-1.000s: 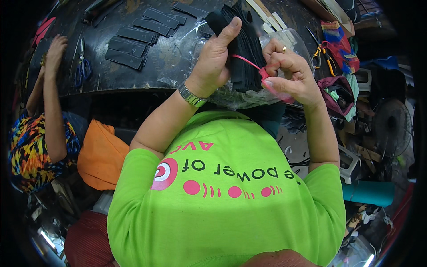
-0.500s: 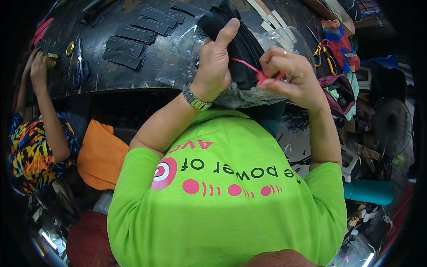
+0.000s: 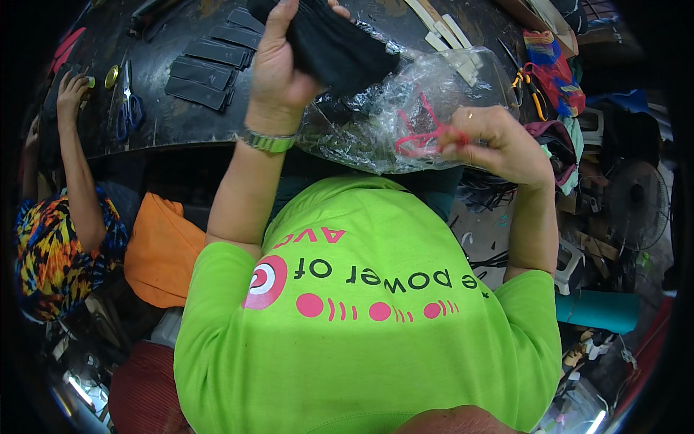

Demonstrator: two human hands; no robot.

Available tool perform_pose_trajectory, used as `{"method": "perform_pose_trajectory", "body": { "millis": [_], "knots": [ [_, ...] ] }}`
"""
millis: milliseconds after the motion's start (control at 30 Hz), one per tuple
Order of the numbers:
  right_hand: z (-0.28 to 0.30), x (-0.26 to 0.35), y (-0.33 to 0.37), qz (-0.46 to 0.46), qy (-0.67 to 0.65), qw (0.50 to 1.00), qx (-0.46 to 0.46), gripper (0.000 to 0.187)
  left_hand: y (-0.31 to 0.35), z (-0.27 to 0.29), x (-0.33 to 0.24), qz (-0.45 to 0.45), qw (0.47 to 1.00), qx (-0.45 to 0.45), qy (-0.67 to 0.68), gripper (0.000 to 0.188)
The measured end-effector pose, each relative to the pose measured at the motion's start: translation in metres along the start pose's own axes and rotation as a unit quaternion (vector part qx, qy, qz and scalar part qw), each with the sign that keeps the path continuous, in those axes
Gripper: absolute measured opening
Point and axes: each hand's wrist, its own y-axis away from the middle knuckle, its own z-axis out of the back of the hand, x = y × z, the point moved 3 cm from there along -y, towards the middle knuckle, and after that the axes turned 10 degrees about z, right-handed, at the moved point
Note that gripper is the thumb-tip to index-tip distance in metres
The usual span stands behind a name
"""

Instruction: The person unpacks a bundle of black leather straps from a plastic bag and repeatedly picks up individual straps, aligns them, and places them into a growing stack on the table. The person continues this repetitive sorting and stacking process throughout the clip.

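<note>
Wearing a bright green shirt (image 3: 369,275), the person is at the near edge of a dark table (image 3: 173,130). The right hand (image 3: 499,141) is closed, thumb against fingers, gripping a pink tie (image 3: 426,136). The tie's loose strands extend leftward, slightly blurred, over crumpled clear plastic (image 3: 354,137) that lies along the table's near edge.

The left hand (image 3: 278,79), with a metal watch (image 3: 267,140) at its wrist, grasps a black bundle (image 3: 340,47); the thumb is on the left side and fingertips show beyond the far side. The bundle is tilted, well apart from the tie, overlapping the plastic in view; contact between the two cannot be determined.

Blue-handled scissors (image 3: 130,112) lie to the left, beside dark flat strips (image 3: 210,61) set in overlapping groups. On the right lies a tool with orange-and-black handles (image 3: 536,98). Pale flat sticks (image 3: 452,36) lie beyond the plastic. At far left, a co-worker's hand (image 3: 72,90) is near a round gold-coloured object (image 3: 112,77).
</note>
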Motion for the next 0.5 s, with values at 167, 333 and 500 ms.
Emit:
{"method": "perform_pose_trajectory", "body": {
  "millis": [167,333,500],
  "knots": [
    [-0.008,-0.027,-0.009,-0.178,0.42,0.89,0.0,0.019,0.037,-0.009,0.004,0.184,0.943,0.057,-0.273,0.037],
    [-0.035,-0.045,-0.03,-0.194,0.444,0.875,-0.013,0.011,0.052,-0.012,0.055,0.261,0.893,0.045,-0.364,0.025],
    [-0.01,-0.025,-0.018,-0.124,0.32,0.934,-0.099,0.029,0.047,-0.004,0.061,0.263,0.908,0.045,-0.324,0.025]
  ]
}}
